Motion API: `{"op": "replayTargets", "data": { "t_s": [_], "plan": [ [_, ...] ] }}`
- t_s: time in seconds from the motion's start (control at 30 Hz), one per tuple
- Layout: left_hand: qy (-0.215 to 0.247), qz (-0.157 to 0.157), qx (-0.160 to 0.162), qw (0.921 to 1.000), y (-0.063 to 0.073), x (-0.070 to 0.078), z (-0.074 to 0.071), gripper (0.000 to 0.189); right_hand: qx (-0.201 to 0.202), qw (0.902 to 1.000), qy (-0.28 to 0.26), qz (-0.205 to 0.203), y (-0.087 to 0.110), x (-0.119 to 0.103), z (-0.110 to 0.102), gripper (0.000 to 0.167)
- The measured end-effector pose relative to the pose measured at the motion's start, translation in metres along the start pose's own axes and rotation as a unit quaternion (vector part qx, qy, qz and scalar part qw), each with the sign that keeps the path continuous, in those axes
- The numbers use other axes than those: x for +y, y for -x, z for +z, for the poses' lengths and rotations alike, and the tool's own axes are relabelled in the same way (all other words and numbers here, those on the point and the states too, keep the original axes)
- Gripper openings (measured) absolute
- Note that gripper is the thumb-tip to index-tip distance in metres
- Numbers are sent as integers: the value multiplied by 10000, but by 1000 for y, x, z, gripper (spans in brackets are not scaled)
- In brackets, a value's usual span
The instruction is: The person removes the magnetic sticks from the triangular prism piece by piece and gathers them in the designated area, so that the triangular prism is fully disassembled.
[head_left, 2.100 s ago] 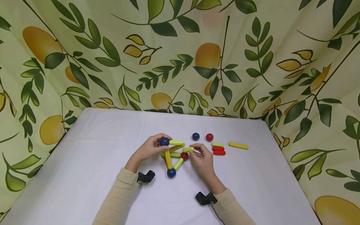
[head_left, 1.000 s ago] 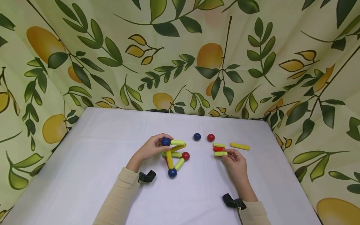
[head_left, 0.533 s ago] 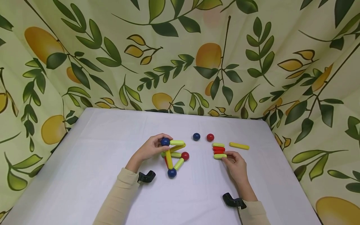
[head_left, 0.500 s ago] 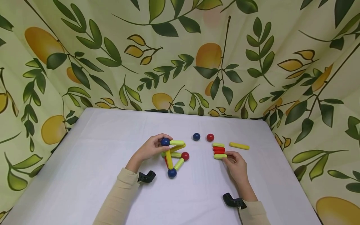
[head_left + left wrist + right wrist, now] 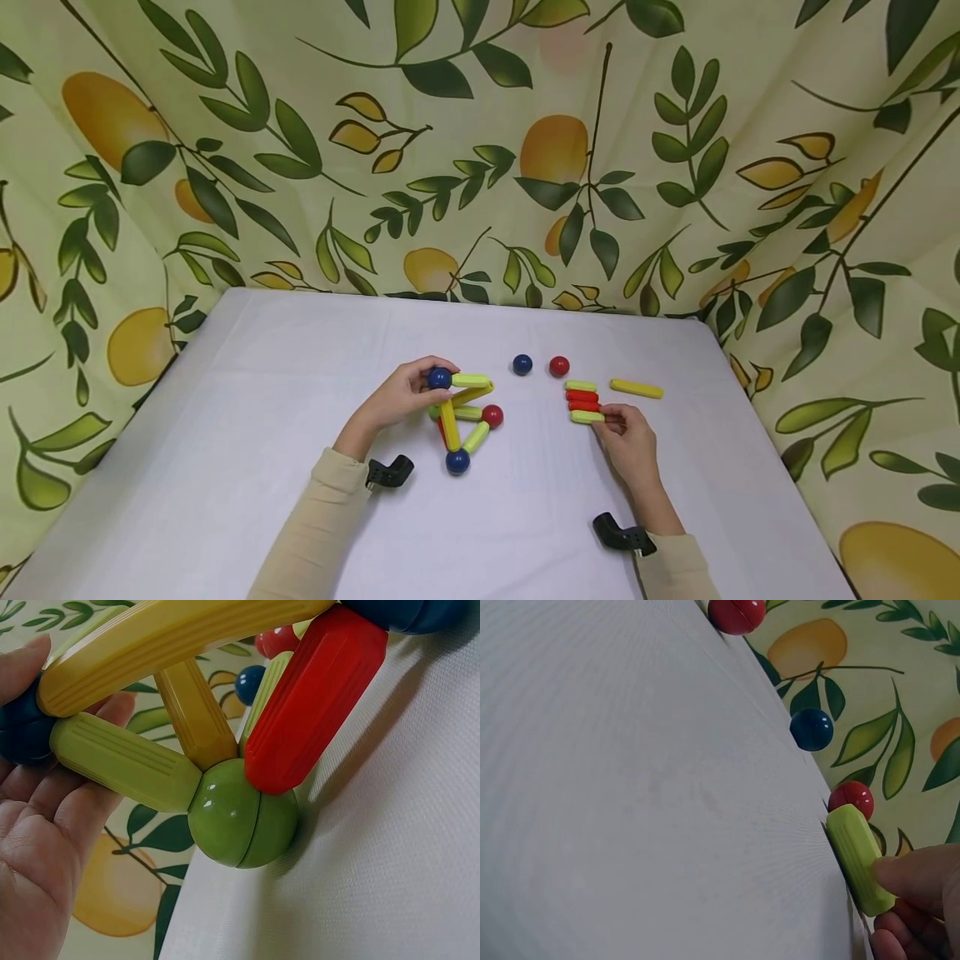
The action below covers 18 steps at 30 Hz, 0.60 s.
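Note:
My left hand (image 5: 397,396) grips a blue ball (image 5: 439,378) at the top of a frame built from rods and balls. Yellow rods (image 5: 449,427), light-green rods (image 5: 476,436) and a red rod (image 5: 315,701) join it to a lower blue ball (image 5: 457,462), a red ball (image 5: 492,416) and a green ball (image 5: 241,814). One yellow rod and a light-green rod meet at the right with no ball between them. Farther right, my right hand (image 5: 630,437) pinches a short light-green rod (image 5: 859,859) at the near end of a row of rods.
Behind the pinched rod lie two red rods (image 5: 582,397) and another light-green rod (image 5: 581,385). A loose blue ball (image 5: 522,364), a red ball (image 5: 558,366) and a long yellow rod (image 5: 636,388) rest farther back. Patterned cloth (image 5: 480,167) hangs beyond the white table (image 5: 300,333).
My right hand has carried the light-green rod rightward from beside the frame's red ball to the near side of the red rods. The left hand stays on the blue ball.

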<state>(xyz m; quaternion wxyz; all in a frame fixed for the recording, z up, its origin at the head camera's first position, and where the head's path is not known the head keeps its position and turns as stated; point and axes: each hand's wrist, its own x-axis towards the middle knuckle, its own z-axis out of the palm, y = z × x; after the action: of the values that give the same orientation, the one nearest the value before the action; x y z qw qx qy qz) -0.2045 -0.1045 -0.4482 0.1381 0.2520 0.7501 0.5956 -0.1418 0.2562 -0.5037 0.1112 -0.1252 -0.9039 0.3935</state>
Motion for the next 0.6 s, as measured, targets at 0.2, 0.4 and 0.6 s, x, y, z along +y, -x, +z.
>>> {"op": "replayTargets", "data": {
  "t_s": [0.2, 0.4, 0.6],
  "plan": [
    [-14, 40, -28, 10000, 1, 2, 0, 35, 192, 9998, -64, -95, 2, -3, -1, 33],
    [-1, 99, -40, 9999, 2, 1, -1, 35, 383, 9983, -368, -254, 4, -9, -3, 36],
    [-1, 77, -36, 10000, 0, 0, -1, 35, 364, 9953, -555, -711, 6, -22, -3, 39]
  ]
}}
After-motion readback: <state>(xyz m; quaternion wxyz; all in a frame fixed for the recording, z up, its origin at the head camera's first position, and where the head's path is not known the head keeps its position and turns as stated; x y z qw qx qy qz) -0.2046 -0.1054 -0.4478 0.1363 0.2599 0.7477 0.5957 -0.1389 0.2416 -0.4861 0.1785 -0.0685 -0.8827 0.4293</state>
